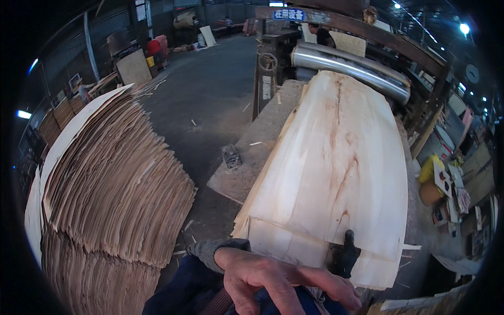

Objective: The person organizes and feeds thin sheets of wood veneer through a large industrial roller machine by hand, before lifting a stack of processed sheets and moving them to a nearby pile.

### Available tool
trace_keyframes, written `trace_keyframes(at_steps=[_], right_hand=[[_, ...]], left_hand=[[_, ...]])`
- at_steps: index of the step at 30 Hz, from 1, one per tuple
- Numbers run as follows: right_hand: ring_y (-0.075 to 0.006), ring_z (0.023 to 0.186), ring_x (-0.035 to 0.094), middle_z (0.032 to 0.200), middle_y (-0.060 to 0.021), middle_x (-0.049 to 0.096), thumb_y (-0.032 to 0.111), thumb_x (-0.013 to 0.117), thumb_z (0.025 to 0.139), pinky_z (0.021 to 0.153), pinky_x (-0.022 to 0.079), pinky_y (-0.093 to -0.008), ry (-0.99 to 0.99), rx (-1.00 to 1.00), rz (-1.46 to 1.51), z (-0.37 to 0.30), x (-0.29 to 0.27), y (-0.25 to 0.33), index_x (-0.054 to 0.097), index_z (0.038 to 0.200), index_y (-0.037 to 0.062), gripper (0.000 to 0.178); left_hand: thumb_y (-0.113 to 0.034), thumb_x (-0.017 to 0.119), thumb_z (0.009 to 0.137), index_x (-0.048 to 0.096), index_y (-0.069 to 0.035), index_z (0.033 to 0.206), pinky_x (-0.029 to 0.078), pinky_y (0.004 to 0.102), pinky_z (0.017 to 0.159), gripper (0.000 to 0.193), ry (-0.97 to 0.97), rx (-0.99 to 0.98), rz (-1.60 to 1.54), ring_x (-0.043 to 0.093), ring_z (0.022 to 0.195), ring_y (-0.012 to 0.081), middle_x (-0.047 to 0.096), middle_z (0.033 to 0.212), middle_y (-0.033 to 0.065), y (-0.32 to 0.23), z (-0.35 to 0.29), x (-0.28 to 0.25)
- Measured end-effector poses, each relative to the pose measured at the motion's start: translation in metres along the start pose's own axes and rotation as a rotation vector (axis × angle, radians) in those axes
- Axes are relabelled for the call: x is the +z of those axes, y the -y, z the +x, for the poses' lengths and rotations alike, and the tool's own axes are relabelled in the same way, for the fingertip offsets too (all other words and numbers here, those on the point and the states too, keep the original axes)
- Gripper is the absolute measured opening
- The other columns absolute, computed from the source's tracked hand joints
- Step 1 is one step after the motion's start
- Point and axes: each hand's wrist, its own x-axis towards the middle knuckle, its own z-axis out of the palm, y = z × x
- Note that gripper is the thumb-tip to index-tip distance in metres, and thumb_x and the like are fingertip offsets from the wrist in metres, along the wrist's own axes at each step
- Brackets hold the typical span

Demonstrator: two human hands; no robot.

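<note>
My left hand (281, 278) is bare and reaches across from the left out of a grey cuff. Its fingers are stretched and somewhat spread, and nothing shows in them. Just beyond its fingertips, a black-gloved shape, apparently my right hand (345, 258), lies at the near end of a pale wood veneer sheet (341, 157). One dark finger or thumb points away from me; the other fingers are hidden. The sheet tops a stack with brown streaks down its middle and runs to a shiny metal roller (352, 71). A shorter piece of veneer (283, 241) shows at its near edge.
To the left stands a tall stack of veneer sheets (115, 184) with ragged edges. A dusty board with a small dark block (231, 156) sits beside the feed stack. A person (324, 38) is behind the roller. Buckets and a yellow bag (431, 169) are at right.
</note>
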Motion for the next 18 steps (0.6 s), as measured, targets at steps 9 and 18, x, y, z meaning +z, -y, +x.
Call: trace_keyframes(at_steps=[9,18], right_hand=[[-0.0202,0.077,0.062,0.097,-0.0143,0.062,0.008,0.054,0.08,0.067,0.049,-0.0321,0.069,-0.098,-0.142,0.005,0.0,-0.009,0.056,0.111,-0.0011,0.032],[-0.0216,0.074,0.063,0.095,-0.0161,0.063,0.007,0.053,0.079,0.065,0.05,-0.0324,0.061,-0.245,-0.289,0.006,-0.008,-0.012,0.054,0.113,-0.0011,0.035]], left_hand=[[-0.042,0.057,0.081,0.038,0.011,0.121,0.031,0.059,0.091,0.069,-0.079,-0.072,-0.05,0.036,0.114,0.0485,0.035,0.124,0.0335,-0.011,-0.006,0.001],[-0.041,0.059,0.079,0.043,0.01,0.118,0.033,0.0586,0.089,0.066,-0.062,-0.058,-0.054,0.036,0.114,0.0491,0.035,0.123,0.0348,-0.004,-0.011,-0.005]])
